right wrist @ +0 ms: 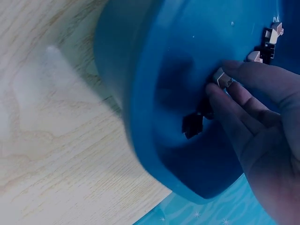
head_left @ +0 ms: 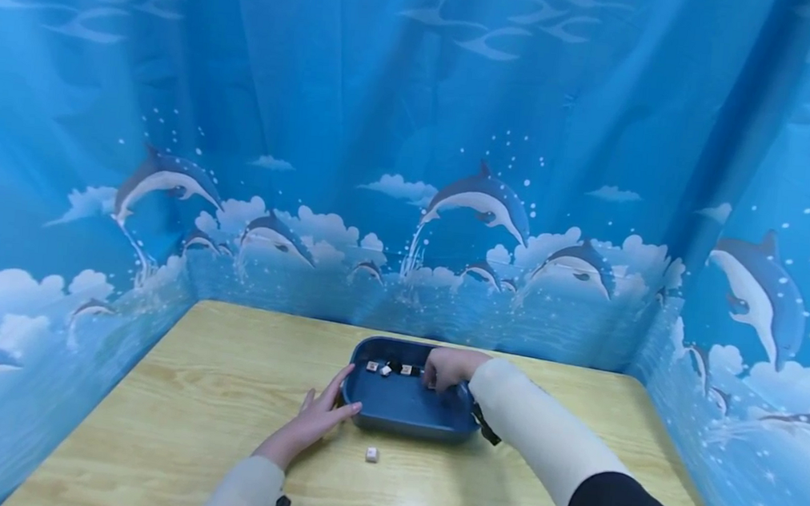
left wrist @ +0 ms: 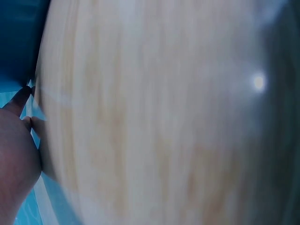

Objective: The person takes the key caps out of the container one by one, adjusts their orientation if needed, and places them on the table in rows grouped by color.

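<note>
A dark blue tray point(head_left: 411, 428) stands on the table, with small white and black block-like pieces along its far side. My right hand point(head_left: 447, 369) reaches into the tray's right part. In the right wrist view its thumb and fingers pinch a small pale block point(right wrist: 222, 78), whose exact kind I cannot tell. A black piece point(right wrist: 192, 125) lies below those fingers on the tray floor. At the tray's left side my left hand point(head_left: 318, 416) is spread, fingers extended, with its thumb near the front left rim. One small white block point(head_left: 372, 454) sits on the table before the tray.
The wooden table point(head_left: 168, 393) extends around the tray. Behind it and at both sides hangs a blue curtain point(head_left: 391, 83) printed with dolphins. Within the tray, a white block point(head_left: 372, 367) lies at the left, beside several other pieces.
</note>
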`<state>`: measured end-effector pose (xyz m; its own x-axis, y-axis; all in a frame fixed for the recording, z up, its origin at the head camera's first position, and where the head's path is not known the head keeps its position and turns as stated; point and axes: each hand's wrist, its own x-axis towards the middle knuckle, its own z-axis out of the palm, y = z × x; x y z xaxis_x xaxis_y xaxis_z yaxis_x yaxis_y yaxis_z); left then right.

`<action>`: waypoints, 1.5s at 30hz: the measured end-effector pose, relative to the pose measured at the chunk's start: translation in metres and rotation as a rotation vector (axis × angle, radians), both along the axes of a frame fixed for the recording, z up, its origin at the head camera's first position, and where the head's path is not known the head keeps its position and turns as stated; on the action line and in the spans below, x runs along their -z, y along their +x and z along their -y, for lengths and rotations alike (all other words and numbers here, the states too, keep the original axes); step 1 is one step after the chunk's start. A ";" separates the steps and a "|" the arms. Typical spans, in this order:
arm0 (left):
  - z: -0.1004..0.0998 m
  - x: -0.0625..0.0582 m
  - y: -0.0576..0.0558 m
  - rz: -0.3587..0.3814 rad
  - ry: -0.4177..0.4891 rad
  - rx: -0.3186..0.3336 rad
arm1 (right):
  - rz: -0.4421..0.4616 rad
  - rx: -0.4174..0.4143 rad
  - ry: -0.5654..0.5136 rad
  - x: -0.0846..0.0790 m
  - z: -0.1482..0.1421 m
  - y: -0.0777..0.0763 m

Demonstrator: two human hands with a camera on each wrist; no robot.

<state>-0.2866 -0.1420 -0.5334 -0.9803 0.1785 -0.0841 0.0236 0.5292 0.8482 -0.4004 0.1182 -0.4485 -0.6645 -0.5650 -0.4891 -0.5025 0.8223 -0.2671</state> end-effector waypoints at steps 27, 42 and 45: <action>-0.001 0.000 -0.002 -0.026 -0.005 0.024 | -0.014 0.014 -0.153 -0.004 -0.020 0.020; -0.001 0.000 -0.003 -0.019 -0.016 0.015 | -0.025 0.021 -0.355 -0.019 -0.032 0.047; -0.001 -0.002 -0.003 -0.011 -0.011 0.009 | -0.037 0.009 -0.408 -0.020 -0.036 0.055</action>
<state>-0.2896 -0.1408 -0.5315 -0.9797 0.1861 -0.0750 0.0378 0.5383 0.8419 -0.3452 0.1543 -0.4281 -0.6831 -0.7019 -0.2018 -0.5112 0.6569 -0.5542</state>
